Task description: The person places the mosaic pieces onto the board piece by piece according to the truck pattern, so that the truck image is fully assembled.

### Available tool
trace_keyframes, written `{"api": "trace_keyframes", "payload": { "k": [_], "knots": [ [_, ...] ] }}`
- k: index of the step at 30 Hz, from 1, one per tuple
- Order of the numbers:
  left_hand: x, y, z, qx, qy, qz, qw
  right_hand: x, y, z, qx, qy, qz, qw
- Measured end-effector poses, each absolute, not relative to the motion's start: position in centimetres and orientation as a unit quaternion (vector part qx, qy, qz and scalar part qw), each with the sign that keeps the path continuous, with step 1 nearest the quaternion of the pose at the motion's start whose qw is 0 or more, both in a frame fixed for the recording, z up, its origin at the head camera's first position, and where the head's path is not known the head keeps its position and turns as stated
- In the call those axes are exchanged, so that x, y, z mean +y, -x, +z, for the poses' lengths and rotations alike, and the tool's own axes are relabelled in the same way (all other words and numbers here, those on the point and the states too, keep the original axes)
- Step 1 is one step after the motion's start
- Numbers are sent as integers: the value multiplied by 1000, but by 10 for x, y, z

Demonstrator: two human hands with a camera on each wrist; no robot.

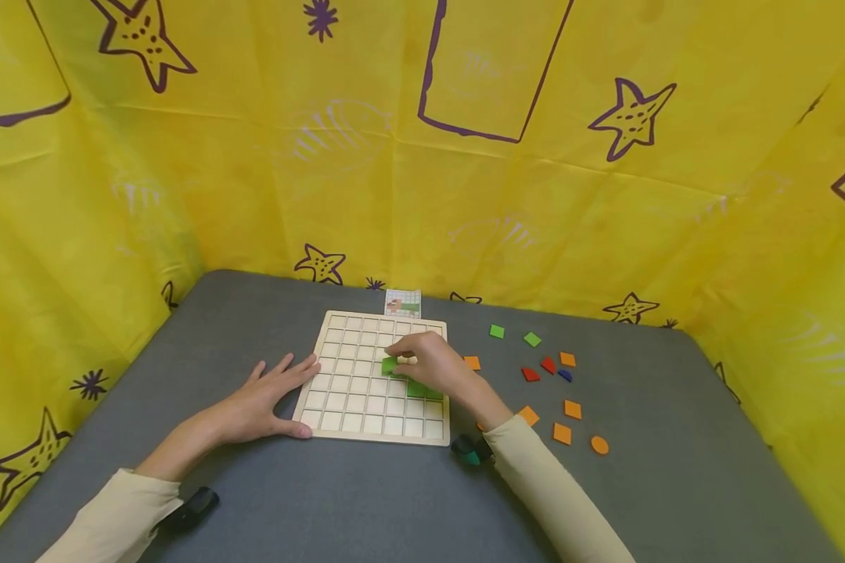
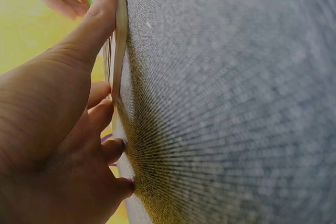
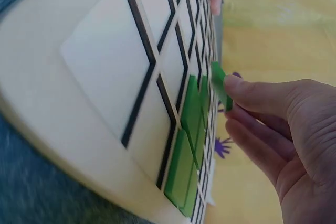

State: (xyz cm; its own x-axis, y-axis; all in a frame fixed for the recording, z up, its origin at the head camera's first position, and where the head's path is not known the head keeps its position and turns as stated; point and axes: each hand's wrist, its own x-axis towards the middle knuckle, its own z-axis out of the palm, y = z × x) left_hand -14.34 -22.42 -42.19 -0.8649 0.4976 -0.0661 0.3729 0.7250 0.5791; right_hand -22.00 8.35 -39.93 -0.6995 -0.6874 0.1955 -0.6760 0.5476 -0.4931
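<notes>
A pale wooden grid board (image 1: 366, 438) lies on the grey table. My left hand (image 1: 257, 403) rests at its left side, fingers spread, with the thumb on the near corner and a fingertip at the edge. Above the middle of the grid, my right hand (image 1: 433, 363) pinches a green square tile (image 3: 220, 85) between thumb and fingers. The right wrist view shows this tile tilted, off the board. Several green tiles (image 3: 181, 171) sit in cells near the board's right edge, partly behind the right hand in the head view.
A small printed card (image 1: 403, 303) touches the board's far edge. Right of the board lie loose green tiles (image 1: 497, 331), orange squares (image 1: 562, 433), an orange circle (image 1: 600, 445), red pieces (image 1: 530, 374) and a blue piece (image 1: 566, 376). A yellow patterned cloth (image 1: 366, 195) hangs behind the table.
</notes>
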Motion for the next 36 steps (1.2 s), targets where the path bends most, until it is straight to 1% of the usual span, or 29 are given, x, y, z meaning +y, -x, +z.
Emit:
{"api": "trace_keyframes", "payload": {
  "k": [9,15,31,36],
  "knots": [
    [-224,143,-422,924,-236,283,104,74,221,-407,890,370,-264,36],
    [-224,144,-423,924,-236,284,103,71,221,-410,894,366,-254,40],
    [-224,143,-423,924,-234,284,106,76,218,-409,896,360,-258,33],
    [-223,143,-422,924,-233,284,106,88,220,-408,892,363,-268,10]
  ]
}}
